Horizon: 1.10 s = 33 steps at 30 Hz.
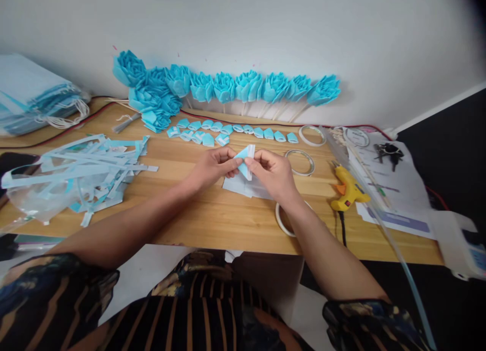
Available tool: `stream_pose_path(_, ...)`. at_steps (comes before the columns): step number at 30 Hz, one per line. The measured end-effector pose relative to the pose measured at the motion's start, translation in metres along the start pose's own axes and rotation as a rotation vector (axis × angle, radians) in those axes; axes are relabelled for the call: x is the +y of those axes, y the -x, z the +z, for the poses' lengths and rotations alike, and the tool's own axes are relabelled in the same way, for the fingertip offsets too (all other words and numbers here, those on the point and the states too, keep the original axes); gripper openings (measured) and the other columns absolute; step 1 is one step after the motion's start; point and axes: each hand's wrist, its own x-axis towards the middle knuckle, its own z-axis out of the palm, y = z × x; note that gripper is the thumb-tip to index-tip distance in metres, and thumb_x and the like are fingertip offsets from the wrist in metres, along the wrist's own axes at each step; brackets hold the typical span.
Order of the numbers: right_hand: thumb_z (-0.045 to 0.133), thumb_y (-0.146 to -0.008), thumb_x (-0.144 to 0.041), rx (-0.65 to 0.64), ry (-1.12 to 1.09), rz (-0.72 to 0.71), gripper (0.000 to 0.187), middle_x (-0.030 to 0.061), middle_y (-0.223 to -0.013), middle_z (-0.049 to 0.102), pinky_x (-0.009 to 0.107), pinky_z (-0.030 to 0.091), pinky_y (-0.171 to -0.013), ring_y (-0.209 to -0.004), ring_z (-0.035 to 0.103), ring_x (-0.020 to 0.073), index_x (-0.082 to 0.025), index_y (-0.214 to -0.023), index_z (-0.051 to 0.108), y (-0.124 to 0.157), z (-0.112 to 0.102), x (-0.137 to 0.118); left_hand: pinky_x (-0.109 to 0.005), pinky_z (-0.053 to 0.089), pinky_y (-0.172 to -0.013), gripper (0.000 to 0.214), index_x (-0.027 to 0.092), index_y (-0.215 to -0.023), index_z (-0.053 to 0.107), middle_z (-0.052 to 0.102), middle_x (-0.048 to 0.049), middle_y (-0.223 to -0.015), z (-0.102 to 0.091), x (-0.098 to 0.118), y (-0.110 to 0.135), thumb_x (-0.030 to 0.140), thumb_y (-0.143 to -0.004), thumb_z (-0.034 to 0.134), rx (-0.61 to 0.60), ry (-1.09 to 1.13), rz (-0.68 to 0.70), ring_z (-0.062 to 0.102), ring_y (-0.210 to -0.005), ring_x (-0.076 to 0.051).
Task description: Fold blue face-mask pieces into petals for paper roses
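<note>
Between my two hands is a small folded piece of blue fabric (243,155), triangular, with a white strip along its right edge. My left hand (218,164) pinches its left side between thumb and fingers. On the right side, my right hand (271,169) grips the white-edged part, thumb on top. Below my hands lie pale sheets (239,185) on the wooden table. Just beyond them, folded blue petals (208,140) lie in two rows. Farther back, blue fabric roses (248,86) on thin sticks lean against the wall.
Cut strips and scraps (94,168) are heaped at left, near a stack of blue-white sheets (34,95). Tape rolls (313,163) lie right of my hands. A yellow glue gun (351,191) stands beside papers (404,179) with keys (389,154).
</note>
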Motion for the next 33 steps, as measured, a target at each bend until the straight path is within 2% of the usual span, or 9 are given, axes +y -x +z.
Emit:
stream_pose_path(6, 0.067, -0.082, -0.039, -0.008, -0.051, 0.016, 0.029, -0.004, -0.061, 0.049, 0.025, 0.035, -0.055, -0.058, 0.041, 0.0094, -0.02, -0.065, 0.053, 0.0004, 0.0004, 0.0017, -0.022, 0.047, -0.056, 0.035, 0.015, -0.074, 0.061, 0.064, 0.0008, -0.059, 0.0012, -0.0003, 0.0011, 0.046, -0.072, 0.079, -0.013, 0.003, 0.016, 0.056, -0.053, -0.008)
stream_pose_path(12, 0.068, -0.082, -0.038, 0.093, -0.135, 0.018, 0.018, -0.0021, -0.068, 0.059, 0.026, 0.043, -0.059, -0.062, 0.051, 0.0109, -0.02, -0.078, 0.065, -0.0019, -0.0011, 0.0033, -0.022, 0.044, -0.053, 0.033, 0.015, -0.073, 0.062, 0.062, 0.0014, -0.057, 0.0019, 0.0024, 0.0023, 0.041, -0.071, 0.081, -0.07, -0.024, 0.003, 0.053, -0.051, -0.008)
stream_pose_path(15, 0.065, -0.087, -0.041, 0.139, -0.228, 0.003, 0.02, -0.0001, -0.078, 0.065, 0.027, 0.049, -0.067, -0.071, 0.058, 0.0122, -0.022, -0.087, 0.067, -0.0034, -0.0034, 0.0046, -0.021, 0.044, -0.053, 0.032, 0.015, -0.072, 0.061, 0.062, 0.0016, -0.057, 0.0003, 0.0043, 0.0014, 0.041, -0.073, 0.079, -0.036, -0.005, 0.012, 0.053, -0.051, -0.007)
stream_pose_path(18, 0.063, -0.088, -0.048, 0.062, -0.262, 0.041, 0.026, 0.0006, -0.082, 0.067, 0.028, 0.051, -0.071, -0.076, 0.061, 0.0133, -0.022, -0.091, 0.068, -0.0036, -0.0048, 0.0039, -0.021, 0.046, -0.053, 0.034, 0.015, -0.07, 0.059, 0.062, 0.0015, -0.057, -0.0011, 0.0048, 0.0003, 0.042, -0.072, 0.08, 0.027, 0.018, 0.026, 0.053, -0.051, -0.007)
stream_pose_path(22, 0.065, -0.085, -0.048, -0.067, -0.209, 0.1, 0.028, -0.0016, -0.07, 0.059, 0.027, 0.047, -0.066, -0.068, 0.055, 0.0122, -0.021, -0.077, 0.063, -0.0032, -0.004, 0.0028, -0.021, 0.046, -0.053, 0.035, 0.014, -0.071, 0.059, 0.063, 0.0015, -0.056, -0.0013, 0.0032, -0.0005, 0.043, -0.071, 0.081, 0.062, 0.02, 0.035, 0.054, -0.05, -0.007)
stream_pose_path(27, 0.067, -0.081, -0.035, -0.061, -0.108, 0.044, 0.025, -0.0045, -0.062, 0.049, 0.026, 0.034, -0.057, -0.059, 0.043, 0.0093, -0.02, -0.067, 0.054, -0.0037, -0.0021, 0.0064, -0.02, 0.047, -0.053, 0.034, 0.014, -0.073, 0.06, 0.064, 0.0012, -0.058, 0.0002, 0.0027, 0.0001, 0.043, -0.073, 0.079, 0.034, -0.019, 0.021, 0.055, -0.051, -0.007)
stream_pose_path(33, 0.066, -0.082, -0.033, -0.058, -0.09, 0.027, 0.024, -0.0042, -0.061, 0.05, 0.026, 0.035, -0.056, -0.058, 0.043, 0.0094, -0.02, -0.066, 0.053, -0.0036, -0.0015, 0.0079, -0.021, 0.048, -0.056, 0.033, 0.014, -0.074, 0.062, 0.066, 0.0, -0.061, 0.0003, 0.002, 0.0005, 0.042, -0.075, 0.078, -0.016, -0.011, -0.003, 0.058, -0.054, -0.008)
